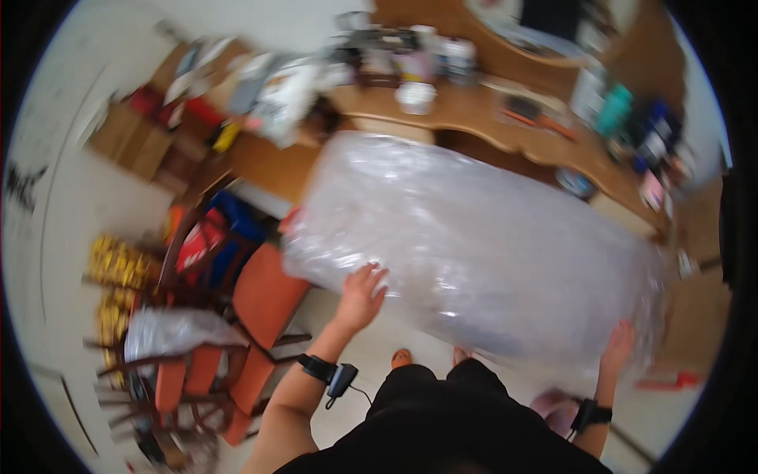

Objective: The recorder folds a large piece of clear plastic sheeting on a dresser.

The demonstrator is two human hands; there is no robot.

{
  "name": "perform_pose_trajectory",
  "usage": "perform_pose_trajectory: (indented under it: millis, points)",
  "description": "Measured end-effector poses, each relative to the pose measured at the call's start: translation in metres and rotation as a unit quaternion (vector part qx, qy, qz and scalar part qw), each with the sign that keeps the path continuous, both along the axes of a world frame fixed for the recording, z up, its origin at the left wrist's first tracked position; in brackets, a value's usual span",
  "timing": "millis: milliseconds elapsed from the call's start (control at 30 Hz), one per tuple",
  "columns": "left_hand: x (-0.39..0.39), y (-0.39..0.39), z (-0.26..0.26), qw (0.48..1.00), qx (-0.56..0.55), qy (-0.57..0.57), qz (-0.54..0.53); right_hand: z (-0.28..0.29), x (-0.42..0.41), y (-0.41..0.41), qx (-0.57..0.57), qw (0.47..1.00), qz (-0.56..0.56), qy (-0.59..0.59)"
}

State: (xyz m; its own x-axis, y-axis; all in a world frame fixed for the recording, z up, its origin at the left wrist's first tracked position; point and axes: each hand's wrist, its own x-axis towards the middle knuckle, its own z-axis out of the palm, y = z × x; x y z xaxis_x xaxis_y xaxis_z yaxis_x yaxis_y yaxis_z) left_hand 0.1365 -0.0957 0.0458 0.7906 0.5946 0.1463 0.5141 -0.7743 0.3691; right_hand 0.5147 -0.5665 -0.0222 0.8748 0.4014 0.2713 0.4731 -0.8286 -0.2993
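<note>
A large, flat, rectangular bundle (pixel 474 237) wrapped in clear, shiny plastic lies before me, tilted from upper left to lower right. My left hand (pixel 360 299) is at its near left edge, fingers spread over the plastic and nothing grasped. At the near right corner is my right hand (pixel 619 343), against the wrapping. Blur hides how its fingers are set, and whether it grips the plastic cannot be told. What the wrapping holds is not clear. Each wrist wears a black strap, with a small black device on the left one.
Beyond the bundle stands a wooden dressing table (pixel 509 133) with a mirror, bottles and a hairbrush (pixel 524 109). Wooden chairs with orange seats (pixel 263 296) crowd the left, one bearing a plastic-wrapped item (pixel 177 335). Cardboard boxes (pixel 133 139) sit at the upper left. A pinkish round object (pixel 553 409) is beside my legs.
</note>
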Motion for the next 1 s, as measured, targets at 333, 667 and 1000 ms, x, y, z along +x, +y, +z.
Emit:
perform_pose_trajectory:
  millis: [333,667,1000]
  points:
    - [-0.300,-0.028,0.034,0.926,0.029,-0.153,0.343,0.056,-0.185,0.356,0.152,0.858,0.478,0.112]
    - [-0.538,-0.192,-0.027,0.737,-0.091,-0.191,0.642,0.132,-0.612,0.570,0.081,0.499,0.848,0.161]
    - [-0.556,-0.318,-0.083,0.519,-0.133,-0.208,0.819,0.186,-0.949,0.710,0.133,0.390,0.911,-0.020]
